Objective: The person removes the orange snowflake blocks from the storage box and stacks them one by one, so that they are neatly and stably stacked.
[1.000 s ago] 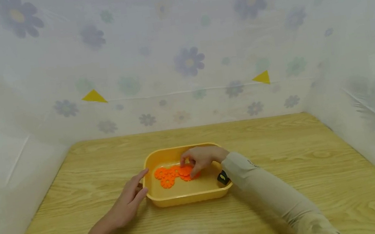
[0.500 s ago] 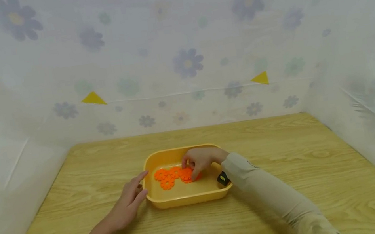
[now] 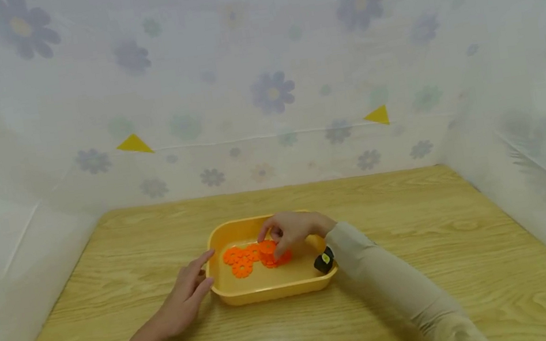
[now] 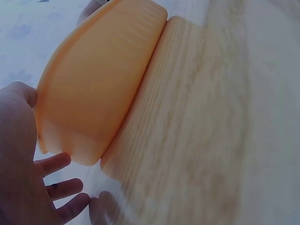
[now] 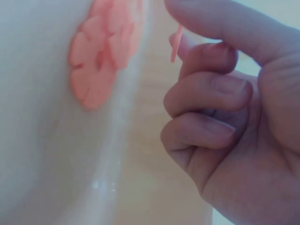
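Observation:
My right hand is over the yellow plastic tub, pinching an orange flower-shaped disc between thumb and index finger. In the right wrist view that disc shows edge-on as a thin strip, and the other fingers curl toward the palm. Several similar orange discs lie in the tub, some overlapping; more orange discs appear beside the hand in the right wrist view. My left hand touches the tub's left rim with mostly straight fingers. In the left wrist view its fingers spread beside the tub wall.
The tub stands on a wood-grain table. White flower-patterned sheeting hangs behind and at both sides. A black wrist camera on the right wrist is close to the tub's right wall.
My right hand has risen slightly from the orange discs, and the pinched disc has come up with it. The left hand stays at the tub's left rim.

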Demonstrator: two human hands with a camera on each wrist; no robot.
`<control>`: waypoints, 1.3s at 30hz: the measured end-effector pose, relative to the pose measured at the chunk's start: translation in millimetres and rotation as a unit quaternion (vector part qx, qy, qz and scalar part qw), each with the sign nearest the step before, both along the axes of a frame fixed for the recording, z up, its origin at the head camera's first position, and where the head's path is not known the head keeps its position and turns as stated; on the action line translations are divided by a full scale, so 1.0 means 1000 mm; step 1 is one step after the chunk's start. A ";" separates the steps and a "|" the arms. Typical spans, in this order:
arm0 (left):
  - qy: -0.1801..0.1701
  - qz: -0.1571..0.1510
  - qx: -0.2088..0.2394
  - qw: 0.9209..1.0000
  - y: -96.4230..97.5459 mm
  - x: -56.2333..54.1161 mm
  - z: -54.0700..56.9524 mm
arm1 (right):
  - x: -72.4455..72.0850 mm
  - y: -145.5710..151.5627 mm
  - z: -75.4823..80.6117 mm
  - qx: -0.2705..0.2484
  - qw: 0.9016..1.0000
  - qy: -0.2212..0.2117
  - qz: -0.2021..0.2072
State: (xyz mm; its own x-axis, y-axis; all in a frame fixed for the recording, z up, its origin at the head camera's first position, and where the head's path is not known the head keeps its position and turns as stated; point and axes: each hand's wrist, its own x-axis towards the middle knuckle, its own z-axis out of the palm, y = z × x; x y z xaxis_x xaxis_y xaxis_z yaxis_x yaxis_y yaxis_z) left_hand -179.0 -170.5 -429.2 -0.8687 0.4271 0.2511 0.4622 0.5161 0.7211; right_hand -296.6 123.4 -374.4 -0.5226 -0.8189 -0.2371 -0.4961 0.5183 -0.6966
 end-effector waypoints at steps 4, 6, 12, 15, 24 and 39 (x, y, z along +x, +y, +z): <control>-0.007 -0.001 0.006 1.000 0.001 0.000 0.000 | 0.002 0.002 0.006 -0.017 1.000 -0.003 -0.004; -0.008 0.000 0.008 1.000 0.001 -0.001 0.000 | 0.002 0.002 0.009 -0.025 1.000 0.002 -0.004; 0.004 -0.002 0.008 1.000 0.000 -0.003 -0.002 | 0.003 0.006 0.017 -0.032 0.999 0.039 0.014; 0.003 0.001 0.003 1.000 0.000 -0.003 -0.004 | 0.004 0.007 0.022 -0.028 0.998 0.054 0.024; -0.004 0.010 0.000 1.000 -0.001 -0.003 -0.005 | 0.008 0.013 0.039 -0.019 0.996 0.085 0.022; 0.007 0.004 -0.001 1.000 -0.004 -0.005 -0.006 | 0.007 0.042 0.040 -0.029 0.997 0.074 -0.001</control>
